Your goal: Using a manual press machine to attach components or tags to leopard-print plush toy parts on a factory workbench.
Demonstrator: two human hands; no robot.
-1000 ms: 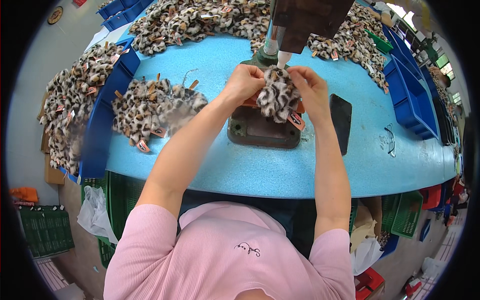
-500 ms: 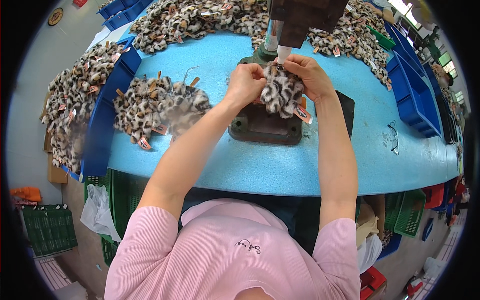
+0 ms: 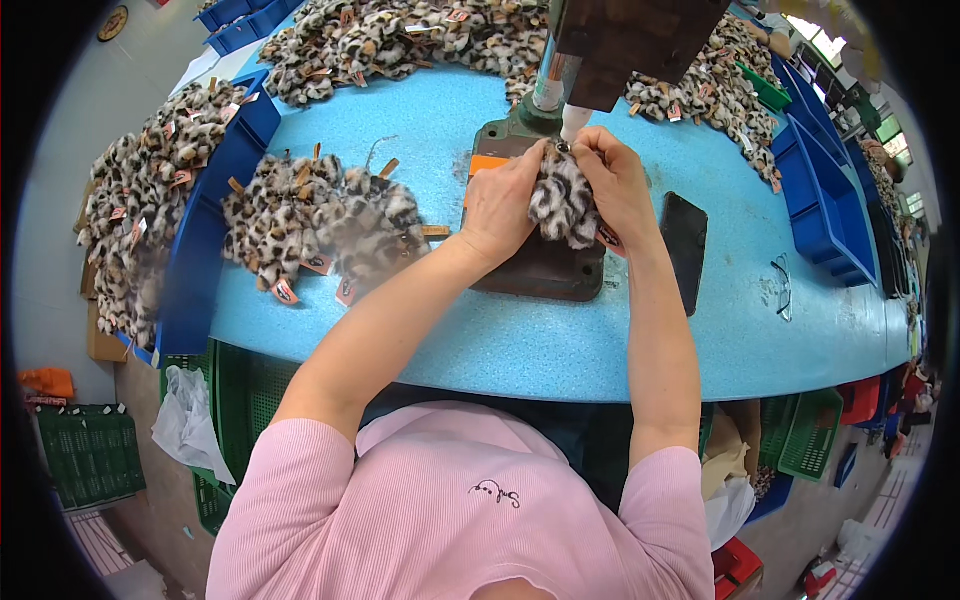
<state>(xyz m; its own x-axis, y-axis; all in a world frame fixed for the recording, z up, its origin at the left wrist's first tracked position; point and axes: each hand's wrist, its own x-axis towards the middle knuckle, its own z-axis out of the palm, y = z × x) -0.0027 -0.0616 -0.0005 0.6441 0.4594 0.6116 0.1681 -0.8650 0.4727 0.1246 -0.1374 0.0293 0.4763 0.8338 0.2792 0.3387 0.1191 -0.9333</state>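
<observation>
A spotted furry plush piece is held between my two hands over the dark base of a bench press. My left hand closes on its left side, fingertips at the top edge. On the other side my right hand pinches the top with thumb and fingers. Between the fingertips shows a small round metal part, right under the white tip of the press. Whether the tip touches it, I cannot tell. A pinkish tag hangs by the right wrist, partly hidden.
Several similar plush pieces lie left on the blue table; more fill a blue bin and heap at the back. Right of the press are a black phone-like slab, eyeglasses and a blue tray.
Both hands and the plush piece have shifted slightly down. My left hand has turned and wraps closer round the piece. The right forearm has moved left, uncovering more of the black slab.
</observation>
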